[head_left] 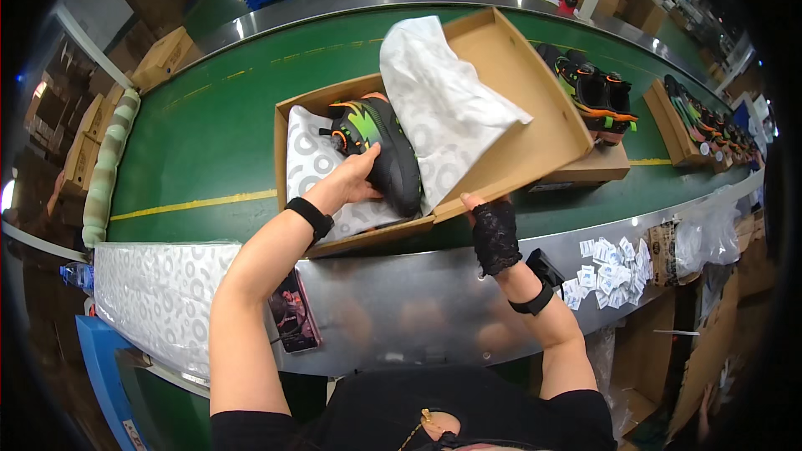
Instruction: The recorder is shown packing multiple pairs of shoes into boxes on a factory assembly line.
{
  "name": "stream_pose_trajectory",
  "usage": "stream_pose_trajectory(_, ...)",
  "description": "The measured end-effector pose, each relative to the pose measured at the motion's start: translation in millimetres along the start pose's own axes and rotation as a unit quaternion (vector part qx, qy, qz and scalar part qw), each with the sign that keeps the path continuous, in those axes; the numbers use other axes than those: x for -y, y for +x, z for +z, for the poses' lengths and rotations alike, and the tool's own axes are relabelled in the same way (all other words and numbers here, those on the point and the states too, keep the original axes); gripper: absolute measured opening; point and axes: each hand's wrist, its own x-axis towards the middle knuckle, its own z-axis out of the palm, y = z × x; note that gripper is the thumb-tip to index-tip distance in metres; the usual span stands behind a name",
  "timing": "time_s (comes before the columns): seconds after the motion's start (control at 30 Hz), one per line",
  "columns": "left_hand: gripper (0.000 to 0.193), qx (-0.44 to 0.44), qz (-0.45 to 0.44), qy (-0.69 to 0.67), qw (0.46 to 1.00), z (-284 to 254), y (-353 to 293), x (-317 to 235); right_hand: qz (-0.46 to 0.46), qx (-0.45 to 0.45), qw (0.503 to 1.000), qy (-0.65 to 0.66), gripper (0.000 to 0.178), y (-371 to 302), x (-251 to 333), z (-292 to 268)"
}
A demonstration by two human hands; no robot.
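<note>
A cardboard shoebox [282,150] lies open on the green conveyor belt, its lid [535,108] tilted back to the right. White patterned tissue paper [434,92] lines the box and stands up against the lid. My left hand [357,177] is closed around a black sneaker [393,154] with green and orange trim, lying in the box on the paper. At the near edge of the lid, my right hand [491,230], in a black lace fingerless glove, grips the cardboard with thumb and fingers.
More sneakers [593,96] rest on another box [585,169] to the right, with further shoes beyond. On the metal ledge [401,309] lie a stack of patterned paper [163,301], a phone [294,313] and many small white packets [610,271]. A padded roll [109,169] borders the belt's left end.
</note>
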Motion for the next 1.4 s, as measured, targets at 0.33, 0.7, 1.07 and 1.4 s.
stream_pose_trajectory(0.33, 0.049, -0.264, 0.309, -0.044, 0.913, -83.4, -93.2, 8.1, -0.374, 0.123, 0.742, -0.542, 0.063, 23.2, -19.1, 44.2)
stream_pose_trajectory(0.7, 0.066, -0.240, 0.210, 0.134, 0.938, -79.9, -57.8, 54.2, -0.488, 0.123, 0.550, -0.666, 0.052, 22.5, -47.6, 27.7)
stream_pose_trajectory(1.07, 0.053, 0.027, 0.219, -0.151, 0.964, -55.8, -75.6, 22.7, -0.560, 0.106, 0.578, -0.584, 0.036, 17.2, 52.2, 46.1)
stream_pose_trajectory(1.4, 0.037, -0.374, 0.484, -0.084, 0.787, -139.0, -248.8, 98.2, -0.238, -0.018, 0.918, -0.318, 0.049, 38.5, 16.2, -109.0)
